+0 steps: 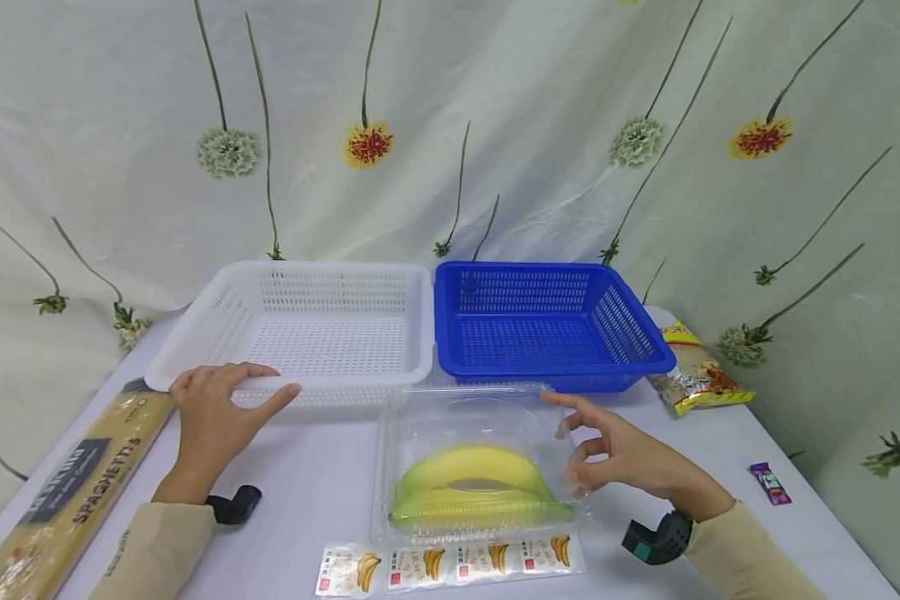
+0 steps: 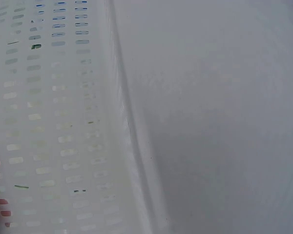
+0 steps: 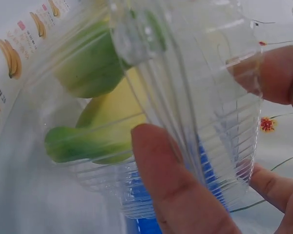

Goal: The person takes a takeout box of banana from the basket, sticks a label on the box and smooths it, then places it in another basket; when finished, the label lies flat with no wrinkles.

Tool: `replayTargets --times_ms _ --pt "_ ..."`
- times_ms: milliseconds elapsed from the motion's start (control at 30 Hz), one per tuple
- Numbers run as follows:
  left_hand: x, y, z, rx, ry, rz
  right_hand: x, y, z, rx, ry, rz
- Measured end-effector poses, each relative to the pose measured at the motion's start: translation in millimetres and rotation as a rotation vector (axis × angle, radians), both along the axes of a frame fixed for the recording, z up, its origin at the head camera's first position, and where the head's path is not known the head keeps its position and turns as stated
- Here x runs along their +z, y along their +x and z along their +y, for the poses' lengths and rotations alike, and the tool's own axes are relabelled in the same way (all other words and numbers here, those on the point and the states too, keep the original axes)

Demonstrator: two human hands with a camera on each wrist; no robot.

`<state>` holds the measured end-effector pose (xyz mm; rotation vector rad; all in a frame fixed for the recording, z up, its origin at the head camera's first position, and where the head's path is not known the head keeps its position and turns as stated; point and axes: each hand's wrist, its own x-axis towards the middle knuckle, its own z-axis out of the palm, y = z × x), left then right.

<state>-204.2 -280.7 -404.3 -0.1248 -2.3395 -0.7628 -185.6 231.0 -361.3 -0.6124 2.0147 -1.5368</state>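
My left hand (image 1: 221,408) rests at the near rim of the white basket (image 1: 424,333), thumb stretched out to the right in front of it. In the left wrist view the basket's slotted wall (image 2: 44,117) shows, without fingers. With thumb and fingers, my right hand (image 1: 607,446) grips the right side of a clear plastic container (image 1: 487,417). Inside lie greenish-yellow bananas (image 1: 472,462), also seen in the right wrist view. There, the thumb (image 3: 158,170) presses on the ribbed clear wall and other fingers are behind it.
A blue basket (image 1: 555,371) stands right of the white one. Banana-printed packets (image 1: 450,567) lie in front of the container. A spaghetti pack (image 1: 82,483) lies along the left side. A snack bag (image 1: 697,375) and a small purple packet (image 1: 771,483) lie on the right.
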Motion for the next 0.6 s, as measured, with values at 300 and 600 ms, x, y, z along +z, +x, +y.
replayTargets --times_ms 300,600 --pt "-1.4 -0.9 -0.2 0.012 -0.002 -0.018 -19.1 -10.8 -4.2 -0.011 0.018 0.001" --pt "1.9 -0.6 0.0 0.007 0.005 -0.025 -23.9 -23.0 -10.6 -0.035 0.052 -0.006"
